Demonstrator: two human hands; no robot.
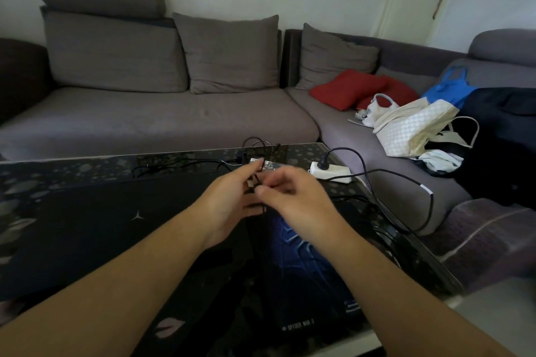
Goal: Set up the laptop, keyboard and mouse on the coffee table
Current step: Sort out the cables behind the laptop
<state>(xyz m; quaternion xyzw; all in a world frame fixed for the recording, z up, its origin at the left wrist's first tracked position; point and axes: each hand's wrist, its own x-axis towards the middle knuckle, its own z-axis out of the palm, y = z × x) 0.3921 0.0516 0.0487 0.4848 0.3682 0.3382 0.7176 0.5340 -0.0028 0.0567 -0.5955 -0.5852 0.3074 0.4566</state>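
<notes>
Laptop (116,229) lies closed on the dark surface (87,168), left of a mouse pad (304,269). Both hands, left (232,203) and right (293,197), pinch a thin black cable (255,182) above it, probably untangling it. Keyboard and mouse aren't visible.

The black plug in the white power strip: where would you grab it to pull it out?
Pinch the plug by its rounded body from above and pull straight up: it stands upright in the power strip, and its cable arcs away rightward, leaving the top free.
</notes>
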